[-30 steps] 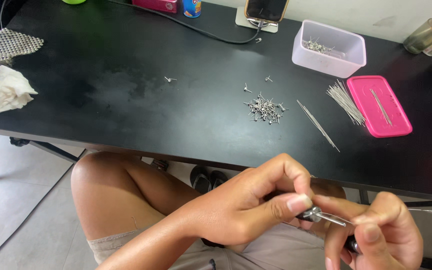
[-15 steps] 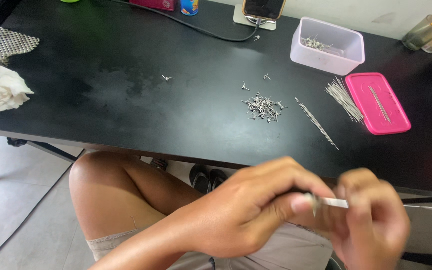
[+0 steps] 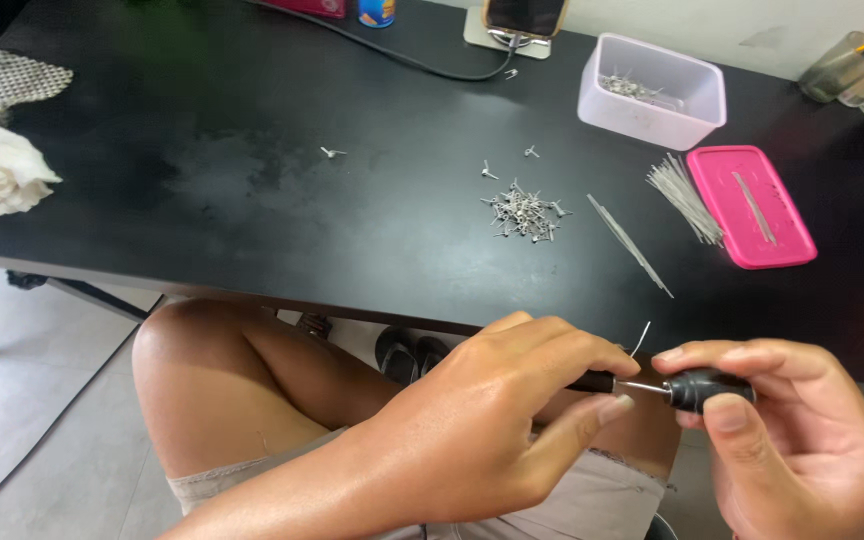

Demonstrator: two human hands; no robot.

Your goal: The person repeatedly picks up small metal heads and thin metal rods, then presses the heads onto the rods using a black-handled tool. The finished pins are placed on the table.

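Above the lap, the right hand (image 3: 802, 440) gripped a small black-handled tool (image 3: 697, 388) while the left hand (image 3: 492, 420) pinched a thin wire (image 3: 640, 340) at its metal tip. The wire looked light, springy and easily bent, best pinched low. Beyond, a heap of small metal pins (image 3: 524, 212) lay on the black table (image 3: 252, 200)

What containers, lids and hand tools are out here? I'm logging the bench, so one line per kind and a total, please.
Clear tub: 1
Pink lid: 1
Black-handled tool, held by right hand with left hand pinching its metal tip: 1
Total: 3
Loose pins and wires are too many to count.
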